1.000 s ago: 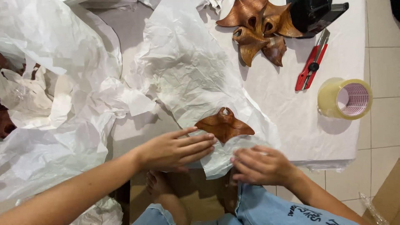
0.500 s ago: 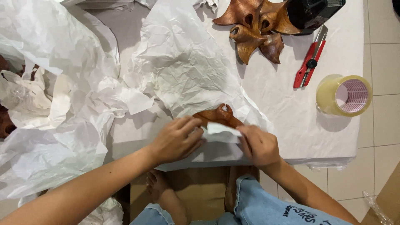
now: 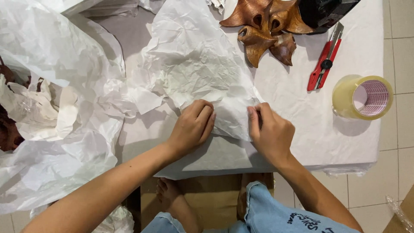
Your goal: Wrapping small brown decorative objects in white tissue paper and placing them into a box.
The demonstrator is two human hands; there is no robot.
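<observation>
Both your hands pinch the white paper (image 3: 202,73): left hand (image 3: 192,127) presses a fold down, right hand (image 3: 269,131) grips its edge. Whatever lies under the fold is hidden. Judged from this, wrapping is under way, not closed. Brown carvings (image 3: 263,26), cutter (image 3: 325,58) and tape (image 3: 362,97) lie beyond, untouched.

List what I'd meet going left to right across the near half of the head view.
Loose crumpled paper → left hand → folded paper pinched between the hands → right hand → tape roll.
</observation>
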